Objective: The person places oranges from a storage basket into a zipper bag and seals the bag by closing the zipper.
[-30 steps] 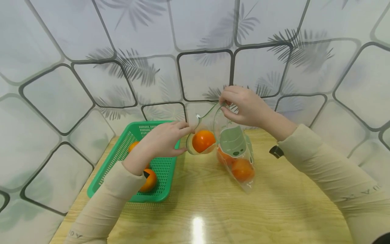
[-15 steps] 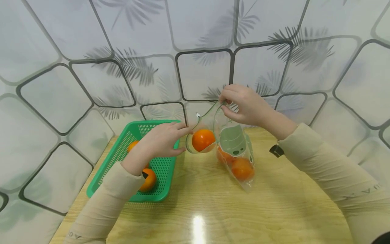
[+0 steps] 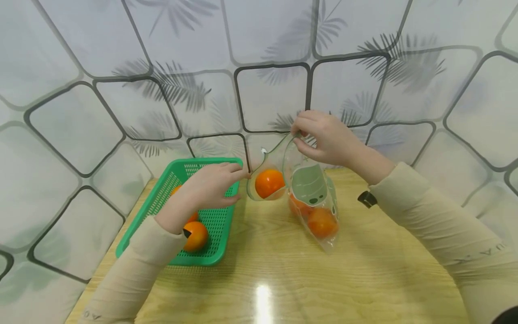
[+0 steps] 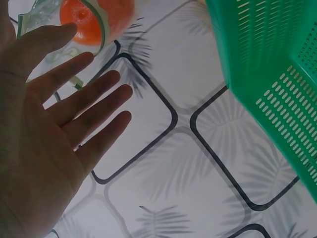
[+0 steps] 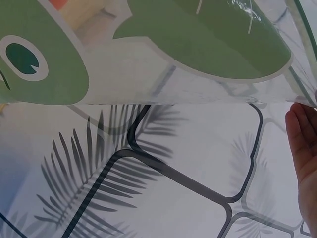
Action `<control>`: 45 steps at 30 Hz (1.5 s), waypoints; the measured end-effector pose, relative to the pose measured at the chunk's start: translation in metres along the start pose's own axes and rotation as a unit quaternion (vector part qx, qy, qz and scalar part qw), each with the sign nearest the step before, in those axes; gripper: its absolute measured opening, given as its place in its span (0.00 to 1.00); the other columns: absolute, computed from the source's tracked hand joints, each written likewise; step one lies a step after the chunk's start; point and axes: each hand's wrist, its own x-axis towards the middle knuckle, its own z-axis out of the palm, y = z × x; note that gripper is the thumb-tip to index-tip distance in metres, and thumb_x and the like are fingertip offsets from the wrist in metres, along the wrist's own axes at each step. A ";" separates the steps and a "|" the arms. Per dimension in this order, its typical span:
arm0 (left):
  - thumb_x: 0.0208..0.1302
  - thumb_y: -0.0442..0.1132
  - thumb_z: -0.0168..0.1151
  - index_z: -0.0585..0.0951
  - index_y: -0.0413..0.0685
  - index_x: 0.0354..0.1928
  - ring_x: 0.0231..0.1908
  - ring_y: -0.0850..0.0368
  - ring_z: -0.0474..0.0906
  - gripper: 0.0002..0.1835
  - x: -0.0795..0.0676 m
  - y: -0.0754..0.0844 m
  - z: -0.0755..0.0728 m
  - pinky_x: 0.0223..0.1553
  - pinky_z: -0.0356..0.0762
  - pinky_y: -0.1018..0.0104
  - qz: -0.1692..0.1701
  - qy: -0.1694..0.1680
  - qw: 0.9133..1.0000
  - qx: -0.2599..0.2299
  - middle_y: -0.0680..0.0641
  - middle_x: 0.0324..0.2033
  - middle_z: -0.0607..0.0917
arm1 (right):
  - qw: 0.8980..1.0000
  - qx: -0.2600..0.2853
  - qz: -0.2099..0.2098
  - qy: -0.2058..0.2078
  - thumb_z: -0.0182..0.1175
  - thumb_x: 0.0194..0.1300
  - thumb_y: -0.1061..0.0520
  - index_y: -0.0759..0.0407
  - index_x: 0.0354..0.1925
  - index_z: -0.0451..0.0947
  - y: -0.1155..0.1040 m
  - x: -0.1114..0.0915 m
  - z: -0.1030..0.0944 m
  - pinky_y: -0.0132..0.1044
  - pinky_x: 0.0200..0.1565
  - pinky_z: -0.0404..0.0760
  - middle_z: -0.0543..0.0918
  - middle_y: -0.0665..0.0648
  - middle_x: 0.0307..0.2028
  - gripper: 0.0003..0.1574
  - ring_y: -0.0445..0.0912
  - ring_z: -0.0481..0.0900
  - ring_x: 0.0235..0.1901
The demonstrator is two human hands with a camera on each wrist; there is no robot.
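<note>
My right hand [image 3: 323, 137] pinches the rim of a clear plastic bag [image 3: 308, 182] with green printed shapes, holding it up above the table. An orange [image 3: 269, 183] sits just inside the bag's open mouth, and two more oranges [image 3: 322, 222] show through its lower part. My left hand [image 3: 210, 185] is beside the mouth on the left, fingers extended and holding nothing. In the left wrist view its spread fingers [image 4: 104, 99] lie near the bag's green rim and the orange [image 4: 99, 20]. The right wrist view shows the printed bag [image 5: 208, 39] with part of my right hand [image 5: 304, 153] at the edge.
A green perforated basket [image 3: 220, 256] stands on the left of the wooden table [image 3: 307, 283], partly under my left arm. It contains several oranges [image 3: 196, 236], some partly hidden. A patterned wall covering [image 3: 271, 99] rises behind the table and at the left.
My left hand has drawn back slightly to the left, away from the bag's mouth and the orange in it. The right hand keeps its grip on the rim, nearly still.
</note>
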 end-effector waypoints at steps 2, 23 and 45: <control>0.64 0.43 0.75 0.83 0.50 0.64 0.47 0.49 0.83 0.26 -0.001 -0.001 0.001 0.48 0.85 0.54 0.001 0.001 1.000 0.001 0.47 0.53 0.86 | 1.000 -0.002 0.001 0.000 0.64 0.64 0.66 0.64 0.37 0.78 0.000 0.000 0.000 0.42 0.39 0.82 0.81 0.59 0.33 0.03 0.49 0.80 0.34; 0.67 0.43 0.74 0.87 0.47 0.45 0.40 0.52 0.84 0.11 0.005 0.004 0.011 0.47 0.86 0.56 0.058 0.083 0.994 0.029 0.50 0.41 0.87 | 1.000 -0.002 -0.003 0.002 0.64 0.64 0.66 0.64 0.37 0.78 -0.002 0.003 -0.002 0.42 0.40 0.82 0.81 0.59 0.32 0.03 0.49 0.79 0.34; 0.55 0.57 0.83 0.81 0.51 0.65 0.55 0.51 0.81 0.38 0.042 0.030 0.016 0.63 0.78 0.57 0.108 0.100 0.984 0.104 0.51 0.58 0.85 | 1.000 0.007 -0.004 -0.005 0.64 0.65 0.66 0.64 0.37 0.79 -0.006 0.003 -0.001 0.43 0.40 0.81 0.82 0.59 0.34 0.03 0.50 0.79 0.34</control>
